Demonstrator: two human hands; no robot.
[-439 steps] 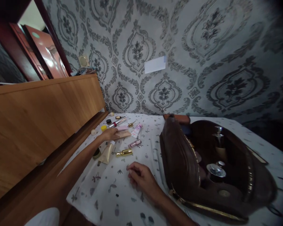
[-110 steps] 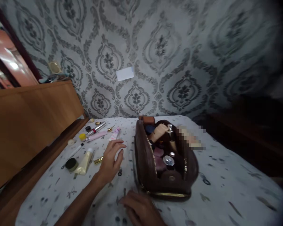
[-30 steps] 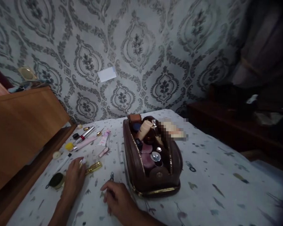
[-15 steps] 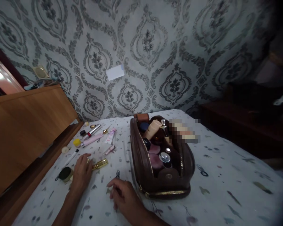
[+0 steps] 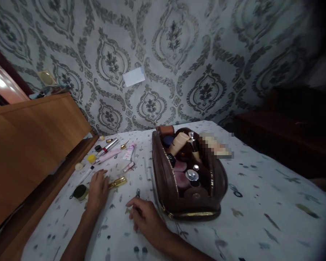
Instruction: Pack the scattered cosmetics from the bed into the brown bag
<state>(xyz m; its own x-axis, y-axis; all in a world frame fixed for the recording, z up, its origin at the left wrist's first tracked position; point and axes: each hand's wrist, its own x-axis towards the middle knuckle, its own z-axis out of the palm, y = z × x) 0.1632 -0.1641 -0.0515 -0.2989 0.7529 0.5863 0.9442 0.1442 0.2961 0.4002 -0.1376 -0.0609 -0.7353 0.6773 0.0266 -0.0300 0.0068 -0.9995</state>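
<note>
My left hand (image 5: pixel 98 190) rests palm down on the patterned cloth, fingers bent inward; whatever lies under them is hidden. Touching its thumb side is a gold-capped clear tube (image 5: pixel 118 182). A dark-lidded jar (image 5: pixel 80 192) stands by its outer side, and a slim white tube with a black cap (image 5: pixel 87 174) lies just beyond. My right hand (image 5: pixel 148 219) hovers low over the cloth, index finger extended, the others loosely curled and holding nothing. To its right stands an unzipped brown makeup bag (image 5: pixel 190 208), containing a beige tube (image 5: pixel 179 143), a perfume bottle (image 5: pixel 192 141) and pink items.
Farther back on the cloth lie a pink tube (image 5: pixel 108 155), a white-and-pink tube (image 5: pixel 129 151), a silver tube with a red band (image 5: pixel 108 146), a small pink bottle (image 5: pixel 128 166) and a yellow-lidded pot (image 5: pixel 91 158). A wooden panel (image 5: pixel 38 134) borders the left; patterned wallpaper (image 5: pixel 174 72) rises behind.
The view has shifted slightly, moving everything a little up and right. My left hand has drawn its fingers in a bit; the right hand keeps nearly the same pose.
</note>
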